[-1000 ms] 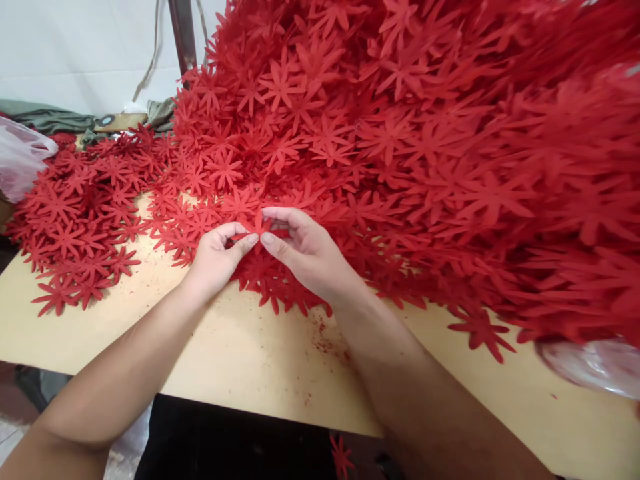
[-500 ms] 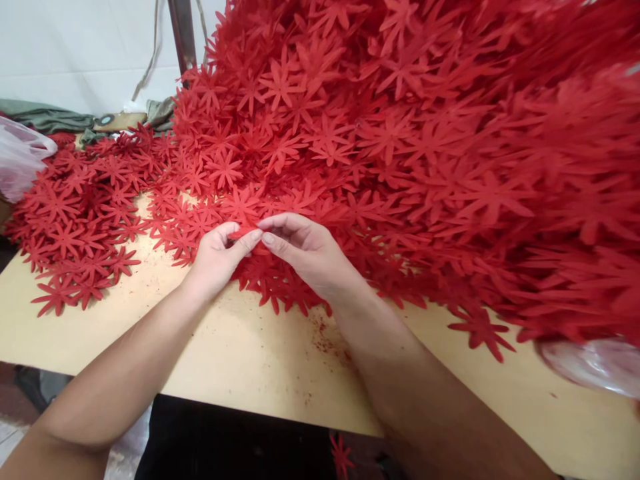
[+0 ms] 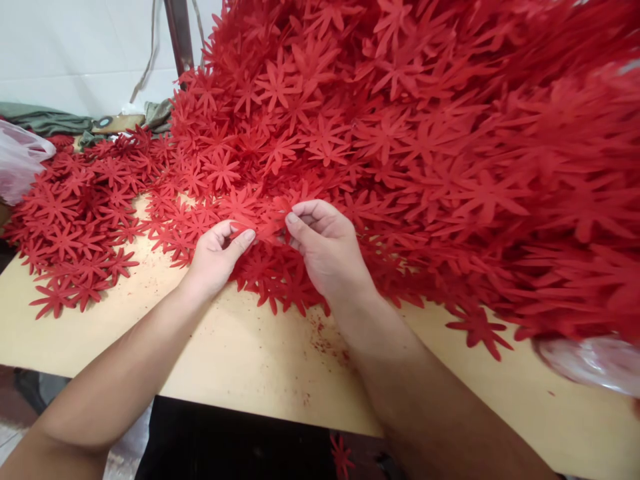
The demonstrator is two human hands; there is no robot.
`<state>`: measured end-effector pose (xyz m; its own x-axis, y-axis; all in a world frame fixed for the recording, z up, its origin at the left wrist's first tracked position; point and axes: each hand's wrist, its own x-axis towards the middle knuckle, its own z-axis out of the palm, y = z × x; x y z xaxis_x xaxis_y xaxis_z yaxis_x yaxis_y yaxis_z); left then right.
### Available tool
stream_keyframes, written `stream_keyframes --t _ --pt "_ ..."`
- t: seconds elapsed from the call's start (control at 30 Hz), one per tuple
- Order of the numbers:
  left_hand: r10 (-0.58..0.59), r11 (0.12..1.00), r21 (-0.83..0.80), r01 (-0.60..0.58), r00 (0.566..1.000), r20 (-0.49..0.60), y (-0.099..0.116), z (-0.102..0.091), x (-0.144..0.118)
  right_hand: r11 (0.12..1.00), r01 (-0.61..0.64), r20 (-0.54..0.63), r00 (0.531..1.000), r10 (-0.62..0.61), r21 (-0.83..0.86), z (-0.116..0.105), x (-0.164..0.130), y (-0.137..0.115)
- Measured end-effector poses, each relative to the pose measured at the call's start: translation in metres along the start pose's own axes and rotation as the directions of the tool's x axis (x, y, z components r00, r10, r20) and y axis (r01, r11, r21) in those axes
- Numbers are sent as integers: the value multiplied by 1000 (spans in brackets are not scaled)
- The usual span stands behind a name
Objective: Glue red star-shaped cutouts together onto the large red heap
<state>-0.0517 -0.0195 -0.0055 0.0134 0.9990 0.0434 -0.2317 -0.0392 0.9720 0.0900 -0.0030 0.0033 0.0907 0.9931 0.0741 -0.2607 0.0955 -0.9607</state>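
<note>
Red flower-shaped fabric cutouts with narrow petals are heaped in a large pile (image 3: 390, 133) in front of me. Between finger and thumb, my left hand (image 3: 218, 255) pinches one or more of these red cutouts near the pile's front edge. A short way to its right, my right hand (image 3: 327, 247) is closed in a pinch on the edge of a red cutout (image 3: 273, 223) that spans the space between both hands. Whether the hands grip one layer or several, I cannot tell against the red behind them.
A smaller heap of darker red cutouts (image 3: 75, 213) lies at the left, beside a white plastic bag (image 3: 20, 160). A single cutout (image 3: 480, 328) and clear plastic (image 3: 595, 360) lie at the right. Red crumbs dot the wooden table (image 3: 240, 353); one cutout (image 3: 341, 456) hangs below its edge.
My right hand has moved right and slightly up, away from my left hand, drawing a red cutout out between them. The left hand has stayed nearly in place.
</note>
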Motion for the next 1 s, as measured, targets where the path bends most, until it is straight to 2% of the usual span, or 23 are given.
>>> stream_keyframes --t 0.27,0.47,0.6,0.73,0.8,0.87,0.93,1.0 --pt "6 1000 14 -5 999 -54 1 0 -1 994 78 -173 983 -65 75 -6 7 3" --pt "25 999 35 -24 999 -40 4 0 0 990 89 -168 983 -69 114 -9 10 2" --pt "47 999 32 -44 996 -73 7 -2 2 977 208 -223 956 -192 48 -21 19 7" --pt "68 998 -5 -69 993 -95 7 -4 4 927 338 -284 883 -373 -164 -34 26 12" --pt "58 998 -18 -60 993 -101 7 -4 4 862 380 -222 857 -464 -337 -34 22 9" --pt "42 999 -23 -44 994 -101 7 -3 3 778 425 -99 847 -522 -463 -29 14 3" --pt "24 1000 -13 -26 994 -106 7 -2 1 732 468 53 857 -512 -495 -21 4 -3" --pt "9 1000 -4 -10 993 -115 8 -2 -1 726 502 227 864 -450 -470 -12 -6 -9"
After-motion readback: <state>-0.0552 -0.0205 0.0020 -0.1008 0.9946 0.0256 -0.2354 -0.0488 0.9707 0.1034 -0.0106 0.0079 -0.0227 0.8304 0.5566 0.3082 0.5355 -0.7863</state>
